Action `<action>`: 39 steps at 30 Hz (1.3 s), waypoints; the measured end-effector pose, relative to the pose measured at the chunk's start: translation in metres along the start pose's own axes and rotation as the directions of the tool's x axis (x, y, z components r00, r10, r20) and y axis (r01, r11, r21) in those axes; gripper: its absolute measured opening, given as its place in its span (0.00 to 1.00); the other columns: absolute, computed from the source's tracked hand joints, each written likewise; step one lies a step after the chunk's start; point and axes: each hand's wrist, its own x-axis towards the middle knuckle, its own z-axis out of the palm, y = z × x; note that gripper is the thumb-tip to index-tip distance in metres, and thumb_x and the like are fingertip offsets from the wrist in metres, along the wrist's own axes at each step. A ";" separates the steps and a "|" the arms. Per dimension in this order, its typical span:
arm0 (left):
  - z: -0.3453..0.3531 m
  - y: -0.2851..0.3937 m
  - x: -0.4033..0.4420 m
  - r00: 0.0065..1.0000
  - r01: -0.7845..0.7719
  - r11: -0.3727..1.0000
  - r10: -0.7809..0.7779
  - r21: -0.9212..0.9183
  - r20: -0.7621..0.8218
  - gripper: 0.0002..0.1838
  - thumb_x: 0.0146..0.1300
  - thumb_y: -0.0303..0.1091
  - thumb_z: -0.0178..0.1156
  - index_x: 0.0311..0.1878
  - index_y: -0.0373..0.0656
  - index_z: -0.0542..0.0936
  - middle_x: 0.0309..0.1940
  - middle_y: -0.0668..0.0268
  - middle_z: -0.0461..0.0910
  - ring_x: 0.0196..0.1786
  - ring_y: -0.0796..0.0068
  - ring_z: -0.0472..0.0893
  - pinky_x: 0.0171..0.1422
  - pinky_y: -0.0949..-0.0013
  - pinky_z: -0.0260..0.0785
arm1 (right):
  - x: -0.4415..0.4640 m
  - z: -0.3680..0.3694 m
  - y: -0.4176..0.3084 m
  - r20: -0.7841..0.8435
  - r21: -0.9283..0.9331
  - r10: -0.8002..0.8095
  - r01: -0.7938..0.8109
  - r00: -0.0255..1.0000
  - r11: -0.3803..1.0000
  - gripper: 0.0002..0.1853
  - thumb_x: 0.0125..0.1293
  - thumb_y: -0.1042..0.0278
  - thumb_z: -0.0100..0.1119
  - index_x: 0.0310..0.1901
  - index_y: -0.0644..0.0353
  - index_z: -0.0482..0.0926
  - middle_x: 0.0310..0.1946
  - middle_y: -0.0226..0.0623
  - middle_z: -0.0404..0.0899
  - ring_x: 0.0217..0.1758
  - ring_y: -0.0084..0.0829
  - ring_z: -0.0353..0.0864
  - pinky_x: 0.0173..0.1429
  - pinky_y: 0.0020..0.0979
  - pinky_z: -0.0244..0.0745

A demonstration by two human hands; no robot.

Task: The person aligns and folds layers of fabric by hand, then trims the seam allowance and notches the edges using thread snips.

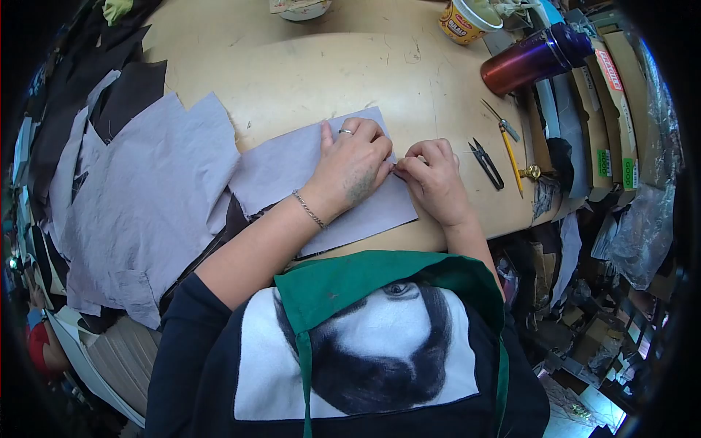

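Observation:
A grey cloth piece (277, 164) lies flat on the wooden table (321, 73). My left hand (352, 164), with a ring and a bracelet, rests on the cloth, its fingers bent toward the right edge. At that edge my right hand (434, 179) is closed in a pinch, its fingertips close to those of my left hand. What the fingertips hold is too small to name. More grey cloth (146, 197) lies in loose, overlapping pieces to the left, beside dark cloth (131, 98).
To the right lie black thread snips (485, 164), a yellow pencil (512, 162) and a pointed tool (501, 120). A purple-red bottle (529, 62) and a yellow cup (466, 22) stand behind. Cardboard pieces (591, 124) line the right side. Another person's arm (51, 347) shows at far left.

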 end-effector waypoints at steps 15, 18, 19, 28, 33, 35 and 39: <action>-0.001 -0.002 0.005 0.995 0.081 0.988 -0.071 -0.130 0.076 0.06 0.52 0.36 0.65 0.29 0.45 0.83 0.46 0.68 0.74 0.58 0.64 0.69 0.63 0.29 0.52 | -0.003 0.009 0.007 -0.095 0.114 0.010 0.001 0.995 0.993 0.09 0.49 0.73 0.66 0.33 0.49 0.81 0.36 0.27 0.73 0.43 0.33 0.71 0.43 0.35 0.68; 0.000 -0.003 0.005 0.992 0.101 0.982 -0.088 -0.159 0.091 0.05 0.52 0.36 0.65 0.29 0.46 0.83 0.46 0.68 0.74 0.59 0.64 0.69 0.64 0.29 0.51 | -0.003 0.010 0.007 -0.091 0.130 0.002 0.010 0.996 0.991 0.09 0.49 0.74 0.66 0.33 0.50 0.82 0.35 0.27 0.73 0.42 0.33 0.71 0.43 0.35 0.68; 0.000 -0.003 0.005 0.991 0.105 0.981 -0.090 -0.162 0.096 0.05 0.52 0.36 0.65 0.29 0.46 0.83 0.47 0.68 0.74 0.60 0.64 0.69 0.65 0.29 0.51 | -0.003 0.010 0.006 -0.096 0.131 -0.003 0.016 0.995 0.991 0.09 0.49 0.74 0.66 0.33 0.50 0.82 0.35 0.27 0.73 0.42 0.33 0.71 0.44 0.35 0.68; -0.002 -0.004 0.006 0.992 0.095 0.984 -0.081 -0.148 0.096 0.05 0.53 0.35 0.64 0.30 0.46 0.82 0.47 0.68 0.73 0.59 0.64 0.69 0.65 0.31 0.51 | -0.002 0.012 0.002 -0.032 0.001 -0.032 0.032 0.999 0.999 0.08 0.51 0.72 0.60 0.34 0.49 0.80 0.37 0.26 0.72 0.45 0.32 0.71 0.44 0.35 0.68; 0.001 -0.003 0.006 0.998 0.057 0.995 -0.054 -0.082 0.045 0.06 0.53 0.35 0.63 0.28 0.44 0.81 0.47 0.67 0.73 0.58 0.63 0.69 0.63 0.31 0.54 | -0.006 0.010 -0.001 0.001 -0.137 -0.073 0.072 0.997 0.988 0.08 0.54 0.67 0.56 0.36 0.48 0.78 0.38 0.25 0.72 0.47 0.31 0.71 0.47 0.35 0.67; 0.002 -0.002 0.006 0.998 0.060 0.996 -0.058 -0.065 0.030 0.06 0.53 0.35 0.63 0.28 0.44 0.81 0.47 0.67 0.73 0.58 0.63 0.70 0.63 0.31 0.55 | -0.008 0.013 -0.001 -0.008 -0.178 -0.078 0.076 0.997 0.981 0.08 0.54 0.66 0.56 0.37 0.49 0.78 0.39 0.25 0.72 0.48 0.31 0.70 0.48 0.35 0.66; 0.005 -0.001 0.005 0.998 0.065 0.996 -0.065 -0.060 0.007 0.07 0.53 0.36 0.63 0.27 0.43 0.80 0.46 0.67 0.73 0.57 0.63 0.70 0.62 0.30 0.56 | -0.008 0.016 -0.005 -0.017 -0.229 -0.037 0.032 0.999 0.973 0.07 0.56 0.64 0.56 0.37 0.50 0.77 0.41 0.25 0.71 0.49 0.31 0.70 0.50 0.36 0.65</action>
